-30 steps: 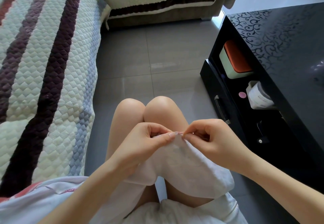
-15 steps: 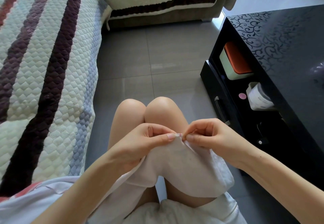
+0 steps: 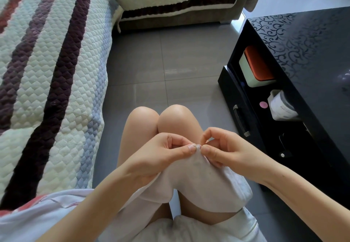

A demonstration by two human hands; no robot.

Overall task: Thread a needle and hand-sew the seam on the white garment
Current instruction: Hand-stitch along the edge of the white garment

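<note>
The white garment point(image 3: 204, 183) lies draped over my thighs, its upper edge raised between both hands. My left hand point(image 3: 161, 156) pinches that raised edge between thumb and forefinger. My right hand point(image 3: 225, 151) pinches the same edge from the right, fingertips almost touching the left ones. A thin dark sliver, likely the needle point(image 3: 193, 145), shows at the left fingertips. The thread is too fine to make out.
A quilted striped sofa cover point(image 3: 47, 90) fills the left side. A black glossy coffee table point(image 3: 306, 67) stands at the right, its lower shelf holding an orange-lidded box point(image 3: 255, 67) and a white container point(image 3: 282, 105). Grey floor tiles point(image 3: 161, 61) lie ahead of my knees.
My right hand has moved in against the left one, closing the small gap. The garment's edge is now bunched higher between the fingertips.
</note>
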